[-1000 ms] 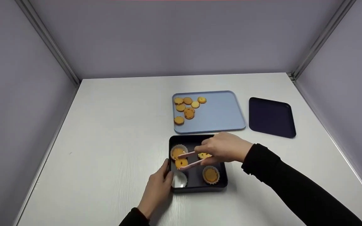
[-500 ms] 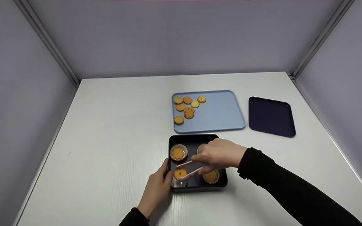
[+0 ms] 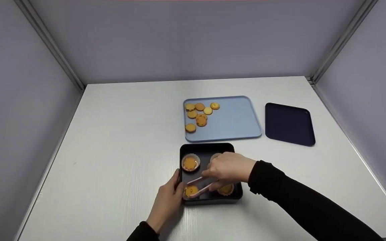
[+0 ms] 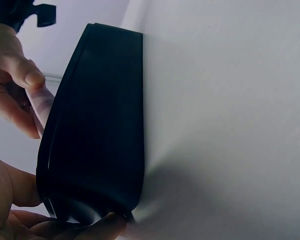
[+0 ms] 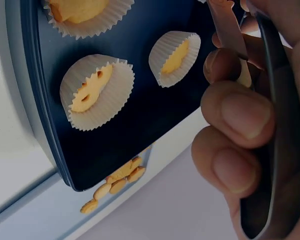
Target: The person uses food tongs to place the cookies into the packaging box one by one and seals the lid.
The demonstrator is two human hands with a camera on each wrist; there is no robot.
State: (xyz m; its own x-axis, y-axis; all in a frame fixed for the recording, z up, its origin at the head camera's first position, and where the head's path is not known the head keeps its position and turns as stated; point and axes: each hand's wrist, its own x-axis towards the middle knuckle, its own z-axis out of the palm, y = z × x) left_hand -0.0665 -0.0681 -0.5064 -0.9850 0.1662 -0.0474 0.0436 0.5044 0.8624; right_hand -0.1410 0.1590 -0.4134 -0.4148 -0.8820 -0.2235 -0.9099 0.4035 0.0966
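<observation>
In the head view a square black baking pan [image 3: 213,202] sits near the table's front, with cookies in paper cups inside. My right hand [image 3: 230,167] holds pink tongs [image 3: 201,191], their tips on either side of a round yellow cookie [image 3: 191,191] in the near-left cup. Thumb and fingers of my left hand [image 3: 167,203] grip the pan at its near-left corner. The right wrist view shows fluted cups [image 5: 97,92] holding cookies, and the tongs [image 5: 285,125] in my fingers. In the left wrist view the pan's dark side wall [image 4: 95,115] fills the middle.
Behind the pan lies a light blue tray [image 3: 235,118] with several cookies [image 3: 201,120] at its left side. A dark navy tray [image 3: 290,124] lies to its right. Grey panels [image 3: 193,40] enclose the white table [image 3: 129,134] at the back and sides.
My right hand has brought the tongs and cookie toward me, from beside the far-left cup into the near-left cup, which was without a cookie. My left hand has stayed on the pan.
</observation>
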